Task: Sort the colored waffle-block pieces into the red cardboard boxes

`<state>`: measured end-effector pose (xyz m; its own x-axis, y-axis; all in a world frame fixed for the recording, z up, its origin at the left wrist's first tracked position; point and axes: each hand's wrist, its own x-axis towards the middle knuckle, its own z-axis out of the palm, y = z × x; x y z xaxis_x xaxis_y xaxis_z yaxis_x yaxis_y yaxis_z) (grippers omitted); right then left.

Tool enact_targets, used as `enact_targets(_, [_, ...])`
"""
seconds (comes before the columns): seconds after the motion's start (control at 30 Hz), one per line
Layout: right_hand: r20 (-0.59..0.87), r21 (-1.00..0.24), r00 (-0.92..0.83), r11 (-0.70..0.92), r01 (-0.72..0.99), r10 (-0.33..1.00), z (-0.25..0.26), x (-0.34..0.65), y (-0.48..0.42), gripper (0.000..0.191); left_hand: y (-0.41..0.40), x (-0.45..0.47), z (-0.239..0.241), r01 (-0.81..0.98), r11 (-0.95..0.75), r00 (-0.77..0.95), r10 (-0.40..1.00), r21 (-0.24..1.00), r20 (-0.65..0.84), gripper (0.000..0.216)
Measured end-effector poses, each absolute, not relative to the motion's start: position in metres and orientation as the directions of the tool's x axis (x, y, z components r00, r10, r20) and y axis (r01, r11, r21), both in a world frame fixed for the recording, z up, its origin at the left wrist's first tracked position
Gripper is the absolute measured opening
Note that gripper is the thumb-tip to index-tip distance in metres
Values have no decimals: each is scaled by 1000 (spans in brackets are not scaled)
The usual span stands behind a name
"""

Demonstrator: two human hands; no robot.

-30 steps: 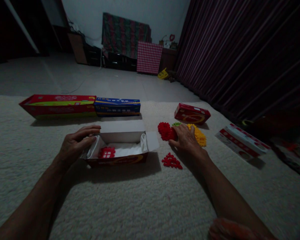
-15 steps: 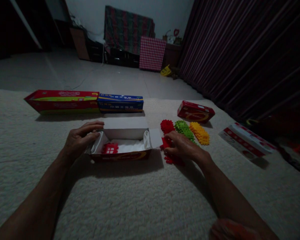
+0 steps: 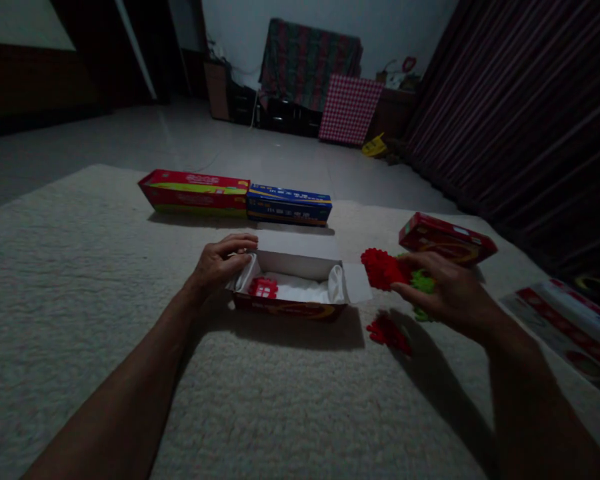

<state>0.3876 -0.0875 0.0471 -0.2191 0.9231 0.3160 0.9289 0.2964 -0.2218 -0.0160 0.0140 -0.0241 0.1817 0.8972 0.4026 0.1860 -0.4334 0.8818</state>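
Note:
An open red box (image 3: 285, 308) with a white lining sits on the cream carpet before me, a small red plastic piece (image 3: 263, 287) inside it. My left hand (image 3: 220, 263) grips the box's left end, fingers curled over the flap. My right hand (image 3: 450, 293) is raised just right of the box and is closed on a stack of red toothed plastic pieces (image 3: 383, 268); green pieces (image 3: 423, 283) show under its fingers. A few loose red pieces (image 3: 389, 331) lie on the carpet beneath that hand.
A long red box (image 3: 195, 192) and a blue box (image 3: 289, 205) lie end to end behind the open one. Another red box (image 3: 447, 239) sits at the right, and a flat red-and-white box (image 3: 565, 321) further right. A dark curtain (image 3: 530, 113) hangs on the right.
My right hand has lifted off the carpet with the red stack of pieces. The view has swung left, so everything sits further right. My left hand stays on the box.

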Motion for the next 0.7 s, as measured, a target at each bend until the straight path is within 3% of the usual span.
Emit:
enact_targets(0.1, [349,-256,-324,423,869,879,78,354,-84,39,14,-16,-25,167,-440,179,894,882,411,19])
enact_targets(0.3, [181,-332,-538,566,754,823,95,260,-68,41,16,-17,-28,139,-452,203,884,881,421,19])
enact_targets(0.5, [-14,-265,-579,556,788,815,80,235,-55,33,16,-17,-28,141,-458,204,881,877,427,20])
enact_targets(0.7, [-107,-233,-545,511,827,832,76,242,-54,31,16,-17,-28,139,-472,200,874,870,443,20])
